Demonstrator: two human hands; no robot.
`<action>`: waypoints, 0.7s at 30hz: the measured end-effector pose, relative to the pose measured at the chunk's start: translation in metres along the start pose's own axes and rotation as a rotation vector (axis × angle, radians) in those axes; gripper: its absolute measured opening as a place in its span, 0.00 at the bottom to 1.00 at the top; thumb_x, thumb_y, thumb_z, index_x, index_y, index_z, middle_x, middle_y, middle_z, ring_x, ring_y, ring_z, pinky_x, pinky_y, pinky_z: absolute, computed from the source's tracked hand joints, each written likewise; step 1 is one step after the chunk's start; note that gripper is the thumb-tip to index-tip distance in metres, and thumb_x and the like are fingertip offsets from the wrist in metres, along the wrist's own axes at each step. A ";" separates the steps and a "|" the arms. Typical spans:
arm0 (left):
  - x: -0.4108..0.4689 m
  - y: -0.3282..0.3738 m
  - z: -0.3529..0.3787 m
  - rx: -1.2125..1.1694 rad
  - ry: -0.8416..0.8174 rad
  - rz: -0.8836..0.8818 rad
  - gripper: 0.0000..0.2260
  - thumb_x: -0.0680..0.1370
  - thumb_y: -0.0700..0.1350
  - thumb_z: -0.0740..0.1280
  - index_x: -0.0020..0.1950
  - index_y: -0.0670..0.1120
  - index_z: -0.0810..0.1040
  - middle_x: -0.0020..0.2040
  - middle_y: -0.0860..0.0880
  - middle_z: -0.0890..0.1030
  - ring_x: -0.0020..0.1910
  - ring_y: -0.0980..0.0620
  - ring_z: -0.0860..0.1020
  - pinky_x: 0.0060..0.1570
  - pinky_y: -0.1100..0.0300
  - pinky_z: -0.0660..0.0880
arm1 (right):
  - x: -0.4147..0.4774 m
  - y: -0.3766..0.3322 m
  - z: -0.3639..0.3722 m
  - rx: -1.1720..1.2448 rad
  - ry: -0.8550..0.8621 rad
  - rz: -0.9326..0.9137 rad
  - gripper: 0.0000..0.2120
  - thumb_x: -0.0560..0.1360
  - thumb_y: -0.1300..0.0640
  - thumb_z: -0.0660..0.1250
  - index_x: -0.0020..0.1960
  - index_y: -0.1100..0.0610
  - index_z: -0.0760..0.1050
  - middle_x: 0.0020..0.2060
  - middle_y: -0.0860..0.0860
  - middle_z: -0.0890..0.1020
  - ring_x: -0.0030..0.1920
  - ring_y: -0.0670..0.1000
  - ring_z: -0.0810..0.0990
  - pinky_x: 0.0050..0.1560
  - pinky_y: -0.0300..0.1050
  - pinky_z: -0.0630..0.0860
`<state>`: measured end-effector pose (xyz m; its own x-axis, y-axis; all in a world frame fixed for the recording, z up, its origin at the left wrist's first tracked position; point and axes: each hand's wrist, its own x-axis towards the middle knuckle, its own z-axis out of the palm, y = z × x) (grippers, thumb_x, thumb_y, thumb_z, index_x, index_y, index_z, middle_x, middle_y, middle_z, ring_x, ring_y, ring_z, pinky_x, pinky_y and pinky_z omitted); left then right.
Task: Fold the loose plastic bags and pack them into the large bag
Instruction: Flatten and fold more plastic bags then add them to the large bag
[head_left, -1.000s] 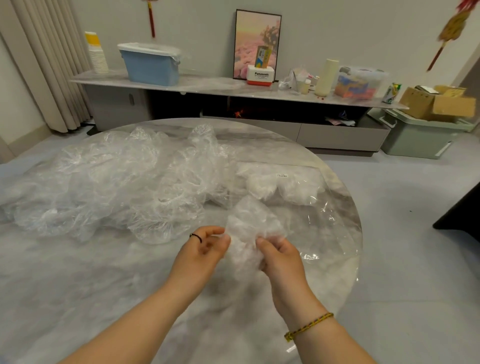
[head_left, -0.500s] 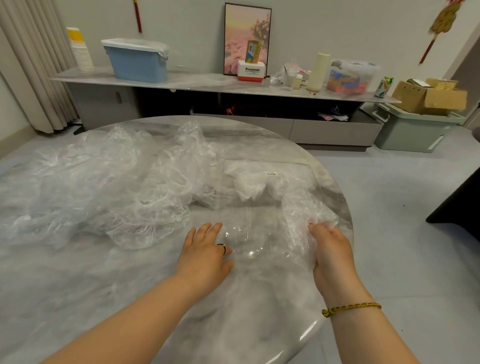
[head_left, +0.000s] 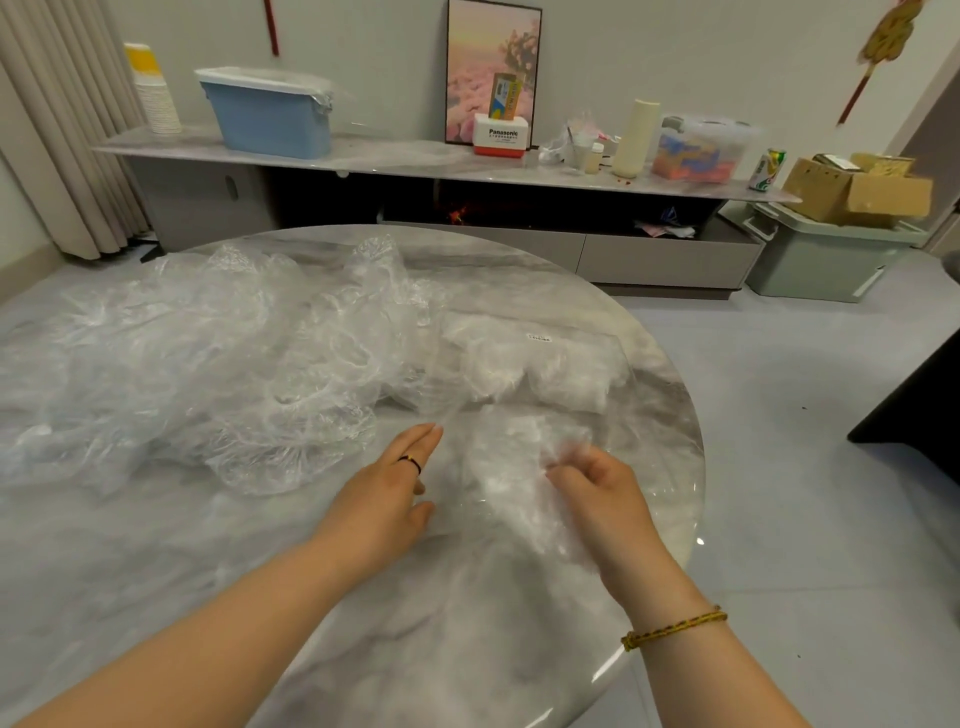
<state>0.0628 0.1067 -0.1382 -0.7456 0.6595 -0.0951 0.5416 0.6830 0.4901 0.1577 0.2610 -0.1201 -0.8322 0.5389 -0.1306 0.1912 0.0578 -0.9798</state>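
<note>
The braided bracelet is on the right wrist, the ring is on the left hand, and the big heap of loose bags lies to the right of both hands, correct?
Not quite: the head view shows the heap of loose bags to the left of the left hand and right hand. The bracelet and ring are as you said.

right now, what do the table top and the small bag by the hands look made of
The table top looks like polished marble or a marble-look slab, going by the grey-white veining and the glossy highlights at its rim. The small bag looks like thin clear plastic film: crinkled, see-through, with glints on its creases.
</note>
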 end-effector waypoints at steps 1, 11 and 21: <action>-0.002 0.000 -0.002 -0.027 0.007 0.002 0.32 0.78 0.42 0.62 0.75 0.54 0.46 0.75 0.60 0.47 0.52 0.63 0.72 0.50 0.75 0.64 | -0.001 0.000 0.004 -0.070 -0.041 -0.032 0.10 0.76 0.68 0.59 0.39 0.62 0.76 0.29 0.51 0.74 0.28 0.45 0.68 0.25 0.31 0.64; -0.034 -0.004 -0.027 -0.149 0.046 0.072 0.31 0.78 0.39 0.61 0.74 0.56 0.50 0.71 0.65 0.51 0.59 0.71 0.65 0.43 0.89 0.54 | 0.006 0.004 0.033 -0.553 -0.202 -0.162 0.18 0.79 0.66 0.52 0.65 0.58 0.69 0.58 0.56 0.77 0.59 0.52 0.73 0.57 0.40 0.69; -0.048 -0.005 -0.034 -0.228 0.059 0.176 0.31 0.78 0.39 0.62 0.64 0.66 0.46 0.66 0.68 0.50 0.61 0.67 0.56 0.47 0.88 0.55 | 0.064 -0.024 0.078 -0.377 0.081 0.067 0.23 0.77 0.69 0.51 0.71 0.60 0.57 0.50 0.56 0.73 0.51 0.54 0.72 0.51 0.42 0.68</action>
<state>0.0823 0.0607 -0.1064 -0.6732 0.7373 0.0558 0.5683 0.4677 0.6770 0.0598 0.2286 -0.1168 -0.7705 0.6156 -0.1655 0.4340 0.3165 -0.8435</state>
